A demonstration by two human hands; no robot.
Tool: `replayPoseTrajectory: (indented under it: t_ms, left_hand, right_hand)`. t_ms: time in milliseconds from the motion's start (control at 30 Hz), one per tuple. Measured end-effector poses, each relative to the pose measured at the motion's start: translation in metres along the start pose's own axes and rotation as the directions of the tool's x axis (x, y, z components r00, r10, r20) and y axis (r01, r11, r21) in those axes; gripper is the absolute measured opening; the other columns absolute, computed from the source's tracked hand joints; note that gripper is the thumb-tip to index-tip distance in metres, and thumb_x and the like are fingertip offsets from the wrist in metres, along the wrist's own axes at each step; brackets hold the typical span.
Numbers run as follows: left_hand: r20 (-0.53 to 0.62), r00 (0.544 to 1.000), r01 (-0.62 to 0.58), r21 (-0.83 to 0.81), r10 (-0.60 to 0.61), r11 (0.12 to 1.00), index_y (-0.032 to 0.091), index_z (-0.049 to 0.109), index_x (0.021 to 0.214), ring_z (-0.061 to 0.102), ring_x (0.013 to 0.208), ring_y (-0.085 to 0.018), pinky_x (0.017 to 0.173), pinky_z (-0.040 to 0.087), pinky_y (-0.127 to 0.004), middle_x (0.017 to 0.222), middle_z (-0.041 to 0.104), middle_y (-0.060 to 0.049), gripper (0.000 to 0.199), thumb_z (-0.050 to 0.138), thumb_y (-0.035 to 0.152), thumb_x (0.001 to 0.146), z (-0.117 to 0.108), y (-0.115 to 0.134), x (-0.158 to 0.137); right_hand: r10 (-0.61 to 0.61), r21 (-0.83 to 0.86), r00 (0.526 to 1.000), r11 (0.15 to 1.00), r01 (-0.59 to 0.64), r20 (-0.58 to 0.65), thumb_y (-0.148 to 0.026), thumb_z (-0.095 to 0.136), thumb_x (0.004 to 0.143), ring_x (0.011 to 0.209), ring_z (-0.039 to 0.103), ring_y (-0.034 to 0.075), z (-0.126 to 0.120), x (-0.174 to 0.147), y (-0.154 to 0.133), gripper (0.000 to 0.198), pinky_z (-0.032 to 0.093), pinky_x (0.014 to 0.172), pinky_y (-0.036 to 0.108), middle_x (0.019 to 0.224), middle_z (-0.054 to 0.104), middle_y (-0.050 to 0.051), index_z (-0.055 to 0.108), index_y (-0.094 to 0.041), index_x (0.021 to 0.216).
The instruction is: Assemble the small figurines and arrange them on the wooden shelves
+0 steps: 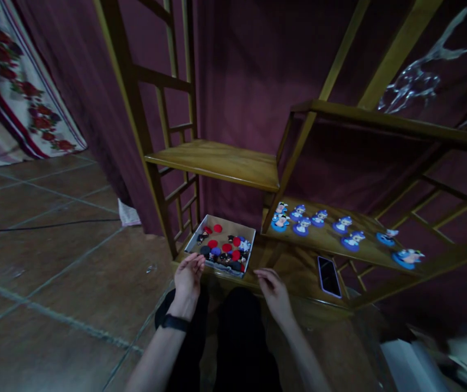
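My left hand [189,274] is at the front left corner of a shallow open cardboard box [237,222], wrist in a dark band. Its fingertips are drawn together; whatever may be between them is too small to make out. Near the box's front right corner, my right hand [273,288] hovers with loosely bent fingers apart and nothing visible in them. Inside the box lie several red discs [217,228], dark and blue discs, and small figurines [244,246] jumbled together. The box rests on the lowest wooden shelf [286,267].
Several small figurines on blue and purple round bases [353,240] stand on the right shelf [327,239]. A phone [329,276] lies below them. An upper left shelf [220,160] overhangs the box. A clear deer ornament [415,81] stands higher up. A cable [45,225] crosses the tiled floor.
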State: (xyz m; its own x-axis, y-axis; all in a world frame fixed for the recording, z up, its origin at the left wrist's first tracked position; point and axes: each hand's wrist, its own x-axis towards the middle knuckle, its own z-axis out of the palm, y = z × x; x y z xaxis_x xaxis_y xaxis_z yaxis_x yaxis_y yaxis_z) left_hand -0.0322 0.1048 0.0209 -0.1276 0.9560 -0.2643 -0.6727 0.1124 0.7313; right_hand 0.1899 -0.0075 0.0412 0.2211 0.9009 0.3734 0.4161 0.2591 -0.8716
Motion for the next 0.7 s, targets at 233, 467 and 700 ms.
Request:
replayPoseTrajectory:
  t_ms: [233,467,700]
  left_hand:
    - [-0.087,0.982,-0.162,0.051,0.166,0.986,0.014,0.059,0.082,0.06,0.072,-0.013,0.069,0.044,-0.028,0.077,0.064,-0.004,0.013,0.056,0.01,0.071,-0.015,0.012,0.025]
    - [-0.153,0.974,-0.162,0.035,0.165,0.986,0.012,0.062,0.078,0.06,0.064,-0.012,0.061,0.043,-0.024,0.07,0.065,-0.004,0.012,0.059,0.012,0.066,-0.01,0.018,0.035]
    - [-0.104,0.991,-0.079,0.05,0.084,0.996,0.013,0.065,0.079,0.06,0.062,-0.011,0.059,0.043,-0.022,0.074,0.067,-0.005,0.018,0.064,0.017,0.061,-0.003,0.011,0.039]
  right_hand:
    - [0.048,-0.078,0.99,0.996,-0.039,0.13,-0.015,0.043,0.078,0.089,0.059,0.018,0.054,0.05,0.048,0.027,0.047,0.081,0.032,0.096,0.061,0.003,0.063,-0.026,0.091]
    - [0.159,-0.565,0.944,0.824,0.034,0.289,-0.007,0.044,0.073,0.112,0.046,0.02,0.089,0.093,0.079,0.044,0.036,0.096,0.031,0.12,0.05,0.006,0.054,-0.023,0.113]
    - [0.322,-0.742,0.837,0.655,0.14,0.442,-0.015,0.049,0.077,0.115,0.043,0.022,0.107,0.125,0.091,0.045,0.031,0.097,0.033,0.123,0.05,0.008,0.049,-0.023,0.12]
